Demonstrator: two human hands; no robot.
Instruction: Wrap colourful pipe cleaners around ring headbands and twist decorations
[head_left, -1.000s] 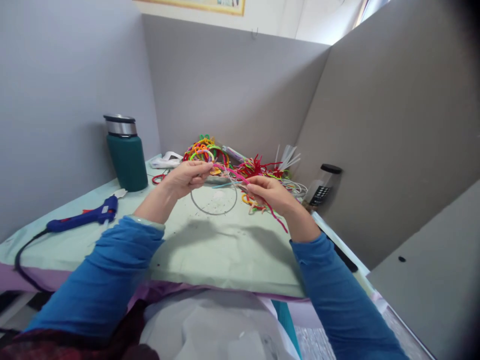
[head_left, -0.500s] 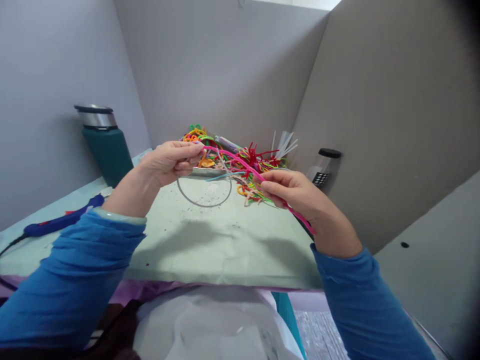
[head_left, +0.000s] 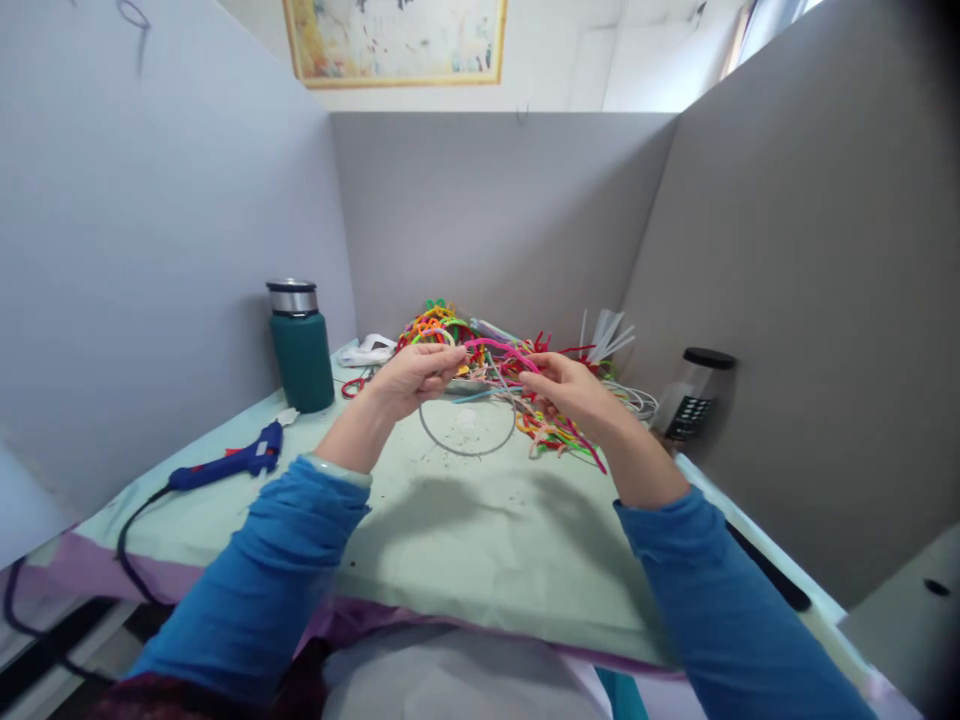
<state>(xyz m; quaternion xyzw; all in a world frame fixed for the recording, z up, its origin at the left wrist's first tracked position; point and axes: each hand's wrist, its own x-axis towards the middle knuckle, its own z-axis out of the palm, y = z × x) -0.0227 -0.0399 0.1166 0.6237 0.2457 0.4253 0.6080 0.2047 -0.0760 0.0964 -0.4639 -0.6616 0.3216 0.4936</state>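
Observation:
A bright pink pipe cleaner [head_left: 497,345] arches between my two hands above the table. My left hand [head_left: 420,378] pinches its left end between thumb and fingers, and a grey wire ring [head_left: 466,455] hangs just beneath that hand; whether the fingers also hold the ring I cannot tell. Farther along the pink strand, my right hand [head_left: 568,388] closes on it, and the loose end trails down past the palm to the right. Behind both hands lies a heap of colourful pipe cleaners [head_left: 427,322], partly hidden by them.
A blue glue gun [head_left: 229,466] with its cord lies at the left, near a teal bottle [head_left: 302,360]. Clear glue sticks [head_left: 606,335] stand behind the heap. A clear bottle with a black lid [head_left: 694,395] is at the right. Grey partitions [head_left: 502,210] enclose the table [head_left: 465,560].
The head view has tilted up, showing more partition and a framed picture. My hands have drawn closer together, and the pink pipe cleaner is still held by both.

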